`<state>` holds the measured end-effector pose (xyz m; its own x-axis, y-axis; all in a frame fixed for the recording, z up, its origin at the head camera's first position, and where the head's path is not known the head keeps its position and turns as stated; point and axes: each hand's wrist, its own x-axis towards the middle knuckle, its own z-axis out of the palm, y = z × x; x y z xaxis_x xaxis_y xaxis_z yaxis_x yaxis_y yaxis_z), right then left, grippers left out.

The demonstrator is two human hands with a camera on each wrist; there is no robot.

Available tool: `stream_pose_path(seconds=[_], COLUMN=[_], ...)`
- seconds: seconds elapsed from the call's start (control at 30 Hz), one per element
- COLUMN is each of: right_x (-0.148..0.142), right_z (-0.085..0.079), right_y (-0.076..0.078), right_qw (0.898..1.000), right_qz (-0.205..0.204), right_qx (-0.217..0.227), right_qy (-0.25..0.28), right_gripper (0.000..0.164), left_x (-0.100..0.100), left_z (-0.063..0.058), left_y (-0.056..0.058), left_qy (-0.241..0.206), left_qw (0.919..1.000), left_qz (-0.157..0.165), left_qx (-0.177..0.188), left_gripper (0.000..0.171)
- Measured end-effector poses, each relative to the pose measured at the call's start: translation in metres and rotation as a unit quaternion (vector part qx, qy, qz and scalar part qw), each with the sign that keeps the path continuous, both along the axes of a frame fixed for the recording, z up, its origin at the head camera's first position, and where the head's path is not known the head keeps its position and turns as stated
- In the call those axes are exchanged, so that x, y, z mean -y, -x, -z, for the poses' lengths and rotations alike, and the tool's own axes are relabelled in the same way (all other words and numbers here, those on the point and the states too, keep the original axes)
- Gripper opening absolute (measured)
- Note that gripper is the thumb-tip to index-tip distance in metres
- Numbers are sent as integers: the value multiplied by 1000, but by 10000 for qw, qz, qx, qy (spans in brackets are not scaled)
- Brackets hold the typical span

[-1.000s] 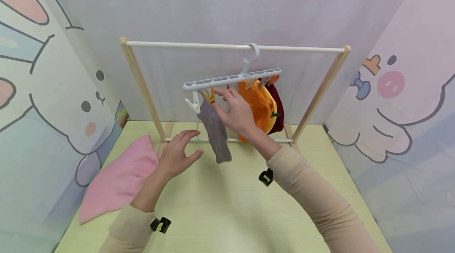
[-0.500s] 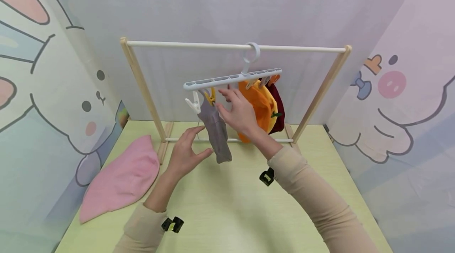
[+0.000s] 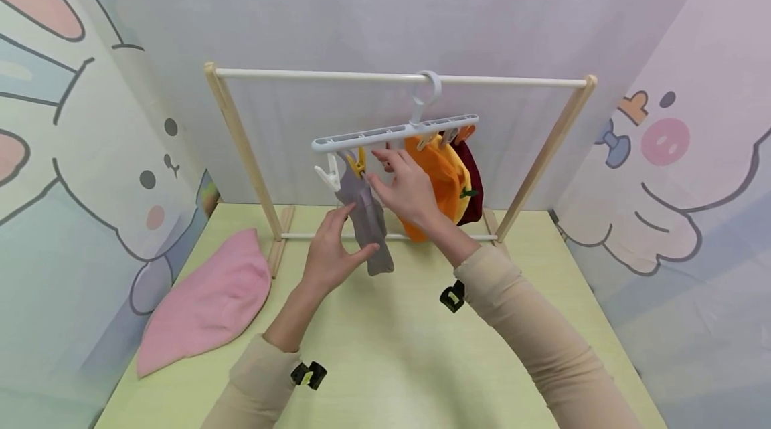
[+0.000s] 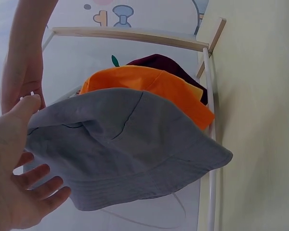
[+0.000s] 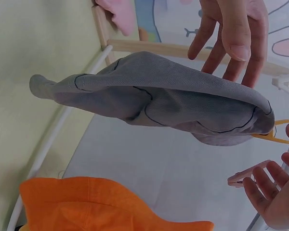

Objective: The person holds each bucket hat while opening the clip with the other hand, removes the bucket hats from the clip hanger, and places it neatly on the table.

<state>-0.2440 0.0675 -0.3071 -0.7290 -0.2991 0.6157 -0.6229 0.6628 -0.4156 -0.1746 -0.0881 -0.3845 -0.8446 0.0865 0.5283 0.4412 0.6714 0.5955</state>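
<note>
A grey bucket hat point(image 3: 367, 218) hangs from the left part of a pale blue bar hanger point(image 3: 394, 134), held by a yellow clip point(image 3: 357, 162). My left hand point(image 3: 332, 255) is at the hat's left side, its thumb and fingers spread apart; in the left wrist view, the left hand point(image 4: 19, 183) reaches the hat's near edge. Just right of the yellow clip is my right hand point(image 3: 408, 189), with loosely bent fingers. In the right wrist view, the right hand point(image 5: 274, 192) has nothing visible between its fingers, and its thumb is partly cut off by the frame.
A white clip point(image 3: 328, 173) hangs at the hanger's left end. Orange point(image 3: 435, 178), yellow and dark red point(image 3: 476, 191) hats hang on the right part. The hanger hooks over a white rod point(image 3: 313, 75) of a wooden rack. A pink hat point(image 3: 207, 305) lies on the table.
My left hand has moved right and slightly up, from beside the grey hat to its edge. My right hand has shifted slightly right, away from the yellow clip.
</note>
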Motion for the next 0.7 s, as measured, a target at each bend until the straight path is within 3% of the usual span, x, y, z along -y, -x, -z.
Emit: stream_pose_path(seconds=[0.23, 0.7], right_x=[1, 3], right_z=[4, 8], right_y=[1, 3], right_qw=[9999, 9997], right_qz=[-47, -71], right_qx=[123, 197], right_qy=[73, 128], right_gripper=[40, 41], left_x=[-11, -33], left_z=[1, -4], left_y=[2, 7], left_qy=[-136, -66], left_qw=[9992, 9969], left_qz=[-245, -693], left_qx=[300, 362], left_gripper=[78, 61])
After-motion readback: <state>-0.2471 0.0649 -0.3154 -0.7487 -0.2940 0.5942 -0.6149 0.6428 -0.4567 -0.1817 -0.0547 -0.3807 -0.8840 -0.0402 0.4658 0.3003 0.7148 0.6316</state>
